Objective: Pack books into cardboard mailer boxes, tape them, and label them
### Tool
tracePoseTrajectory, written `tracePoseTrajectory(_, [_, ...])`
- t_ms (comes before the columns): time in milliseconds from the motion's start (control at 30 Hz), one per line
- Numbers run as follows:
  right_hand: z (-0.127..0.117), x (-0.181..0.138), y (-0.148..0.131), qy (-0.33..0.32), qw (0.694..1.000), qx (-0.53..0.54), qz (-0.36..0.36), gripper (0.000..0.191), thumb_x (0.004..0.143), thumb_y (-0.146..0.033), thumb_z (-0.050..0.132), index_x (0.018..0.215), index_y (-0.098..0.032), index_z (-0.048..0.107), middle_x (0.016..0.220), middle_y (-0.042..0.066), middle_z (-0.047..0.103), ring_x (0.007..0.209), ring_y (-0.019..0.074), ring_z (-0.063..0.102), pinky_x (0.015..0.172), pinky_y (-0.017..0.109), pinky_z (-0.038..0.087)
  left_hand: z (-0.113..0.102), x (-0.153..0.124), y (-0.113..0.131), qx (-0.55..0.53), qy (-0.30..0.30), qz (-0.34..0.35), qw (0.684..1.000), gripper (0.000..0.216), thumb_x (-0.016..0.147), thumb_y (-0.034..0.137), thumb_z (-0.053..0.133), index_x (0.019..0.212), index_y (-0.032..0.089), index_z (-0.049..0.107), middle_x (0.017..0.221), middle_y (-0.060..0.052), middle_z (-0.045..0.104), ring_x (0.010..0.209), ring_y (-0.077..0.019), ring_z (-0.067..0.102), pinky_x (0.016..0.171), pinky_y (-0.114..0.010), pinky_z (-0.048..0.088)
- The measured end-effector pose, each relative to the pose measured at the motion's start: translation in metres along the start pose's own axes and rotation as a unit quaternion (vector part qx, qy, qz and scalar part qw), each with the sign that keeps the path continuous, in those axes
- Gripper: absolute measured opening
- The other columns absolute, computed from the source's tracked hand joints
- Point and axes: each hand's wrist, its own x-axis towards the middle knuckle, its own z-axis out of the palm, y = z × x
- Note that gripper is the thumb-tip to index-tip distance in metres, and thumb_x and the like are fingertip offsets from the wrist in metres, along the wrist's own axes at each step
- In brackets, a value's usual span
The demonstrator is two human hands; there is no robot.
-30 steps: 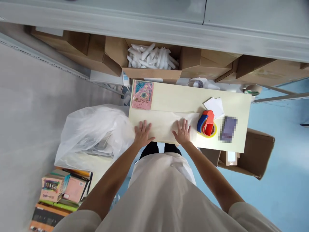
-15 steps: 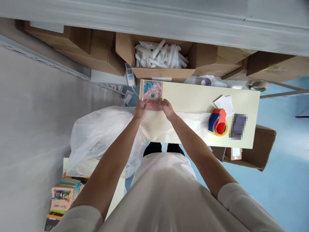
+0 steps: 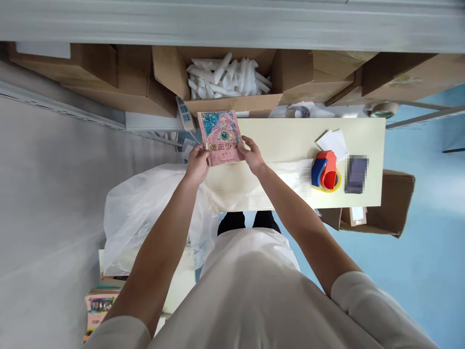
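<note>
A pink book [image 3: 221, 138] with a blue patch and an eye on its cover is held up over the left end of the cream table [image 3: 286, 140]. My left hand [image 3: 198, 162] grips its lower left corner, thumb on the cover. On the right edge, my right hand [image 3: 251, 154] has the book between thumb and fingers. The fingers under the book are hidden. A translucent plastic sheet [image 3: 290, 177] lies along the front of the table, to the right of the book.
A red and blue tape dispenser [image 3: 327, 169], white cards [image 3: 333, 144] and a blurred dark object [image 3: 356, 174] lie on the right. Behind stands a carton [image 3: 232, 103] of white rolled pieces. Plastic bags [image 3: 145, 213] and stacked books [image 3: 100, 310] are at left.
Both hands have lifted the book off the table and tilted it slightly, moving it left. The camera view has shifted a little.
</note>
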Motion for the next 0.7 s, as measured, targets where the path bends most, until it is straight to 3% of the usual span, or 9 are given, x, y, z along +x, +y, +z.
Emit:
tracePoseTrajectory(100, [-0.02,-0.036,-0.01,0.004,0.999,0.026,0.026,0.071,0.071,-0.048,0.067,0.13,-0.02,0.04,0.112,0.009,0.06,0.101,0.0221,0.06,0.081,0.038,0.052,0.013,-0.036,0.013,-0.042,-0.068,-0.029,0.996,0.028,0.075,0.022,0.055,0.102,0.017,0.058,0.096,-0.005,0.067,0.092,-0.0173,0.064,0.083,-0.035,0.051])
tracePoseTrajectory(200, [-0.055,-0.087,-0.013,-0.019,0.999,0.045,-0.005,0.06,0.073,-0.049,0.062,0.123,-0.021,0.046,0.104,0.008,0.064,0.095,0.0212,0.062,0.078,0.036,0.053,0.033,-0.082,0.008,-0.018,-0.106,-0.049,0.993,0.032,0.077,0.03,0.055,0.107,0.019,0.056,0.103,-0.007,0.067,0.094,-0.0189,0.064,0.082,-0.037,0.051])
tracePoseTrajectory(300, [-0.105,-0.136,-0.004,0.002,0.999,-0.035,-0.031,0.038,0.072,-0.043,0.06,0.1,-0.018,0.057,0.092,0.005,0.066,0.082,0.0185,0.061,0.072,0.031,0.051,0.063,-0.126,-0.021,0.041,-0.12,-0.062,0.99,0.035,0.076,0.032,0.058,0.108,0.018,0.056,0.102,-0.008,0.068,0.09,-0.0194,0.065,0.078,-0.035,0.052])
tracePoseTrajectory(400, [-0.158,-0.168,0.014,0.047,0.99,-0.136,-0.013,0.033,0.071,-0.037,0.054,0.095,-0.016,0.059,0.079,0.003,0.064,0.07,0.0162,0.058,0.061,0.028,0.048,0.101,-0.158,-0.058,0.137,-0.12,-0.073,0.981,0.041,0.074,0.028,0.06,0.113,0.016,0.055,0.097,-0.008,0.068,0.083,-0.0175,0.065,0.073,-0.032,0.053])
tracePoseTrajectory(533, [-0.213,-0.18,0.036,0.107,0.957,-0.27,-0.021,0.031,0.069,-0.031,0.046,0.09,-0.016,0.063,0.075,0.001,0.063,0.064,0.0142,0.052,0.059,0.025,0.044,0.153,-0.175,-0.091,0.237,-0.137,-0.076,0.959,0.055,0.073,0.016,0.059,0.126,0.015,0.048,0.093,-0.007,0.069,0.075,-0.0154,0.065,0.074,-0.032,0.053])
tracePoseTrajectory(700, [-0.242,-0.167,0.047,0.145,0.925,-0.351,-0.024,0.014,0.066,-0.029,0.048,0.065,-0.018,0.057,0.058,-0.002,0.053,0.056,0.0124,0.041,0.057,0.025,0.038,0.191,-0.172,-0.104,0.323,-0.158,-0.028,0.933,0.053,0.075,0.013,0.056,0.127,0.016,0.049,0.1,-0.007,0.068,0.088,-0.0183,0.065,0.082,-0.034,0.051])
